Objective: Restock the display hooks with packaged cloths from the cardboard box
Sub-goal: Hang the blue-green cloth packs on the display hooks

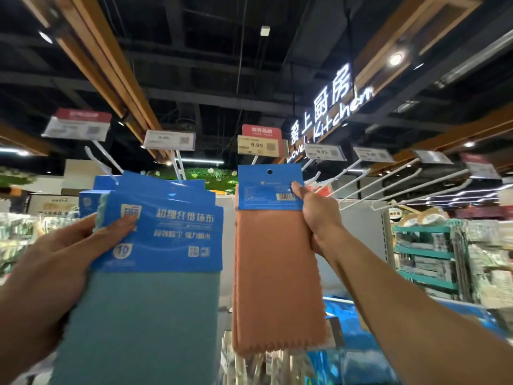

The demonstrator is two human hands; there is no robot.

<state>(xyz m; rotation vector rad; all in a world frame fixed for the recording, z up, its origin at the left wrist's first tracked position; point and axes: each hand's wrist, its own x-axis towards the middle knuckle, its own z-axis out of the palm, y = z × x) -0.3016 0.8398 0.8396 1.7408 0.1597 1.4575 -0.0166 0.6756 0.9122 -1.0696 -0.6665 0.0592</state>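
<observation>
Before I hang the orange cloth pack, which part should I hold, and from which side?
Hold the blue card header of the orange cloth pack by its right edge, below the punched hole, coming from the right as the right hand does. The card looks stiff, the cloth hangs limp, and the hole must stay free. The left hand holds the teal packs on the other side.
</observation>
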